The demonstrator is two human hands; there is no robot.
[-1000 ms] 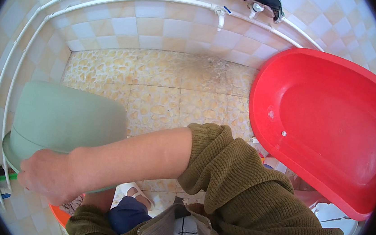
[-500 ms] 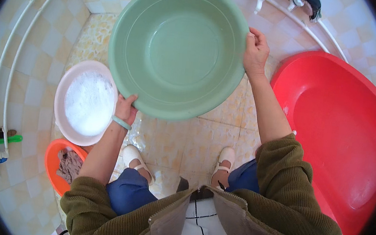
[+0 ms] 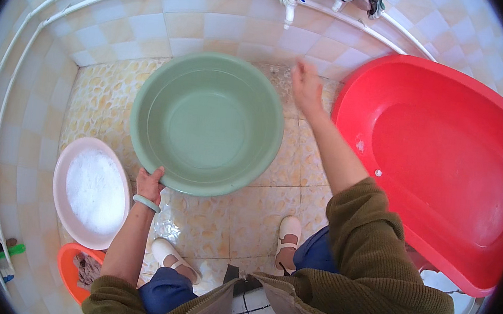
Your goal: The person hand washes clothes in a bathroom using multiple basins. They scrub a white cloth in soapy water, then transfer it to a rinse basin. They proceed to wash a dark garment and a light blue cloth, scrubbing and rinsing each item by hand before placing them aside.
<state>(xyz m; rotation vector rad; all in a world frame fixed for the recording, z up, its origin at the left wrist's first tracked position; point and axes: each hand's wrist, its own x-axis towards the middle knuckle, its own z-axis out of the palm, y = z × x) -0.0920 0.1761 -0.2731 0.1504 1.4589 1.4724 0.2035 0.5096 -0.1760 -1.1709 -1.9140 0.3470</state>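
Observation:
A large, round green basin (image 3: 208, 131) with nothing in it stands low over the tiled floor; whether it rests fully on the tiles I cannot tell. My left hand (image 3: 150, 185), with a pale bangle at the wrist, grips its near-left rim, thumb on top. Off the basin's right side, apart from its rim, my right hand (image 3: 308, 91) is in the air with its fingers stretched, slightly blurred and holding nothing. Left of my left hand is a pale pink basin (image 3: 59, 202) full of white suds (image 3: 96, 187).
A big red tub (image 3: 440, 151) fills the right side. An orange basin (image 3: 65, 278) with brown cloth (image 3: 88, 269) sits at lower left. White pipes with a tap (image 3: 288, 8) run along the far wall. My feet in cream shoes (image 3: 288, 233) stand below the green basin.
The green basin has come down toward the floor, still in my left hand. My right hand has let go of its right rim and moved away from it.

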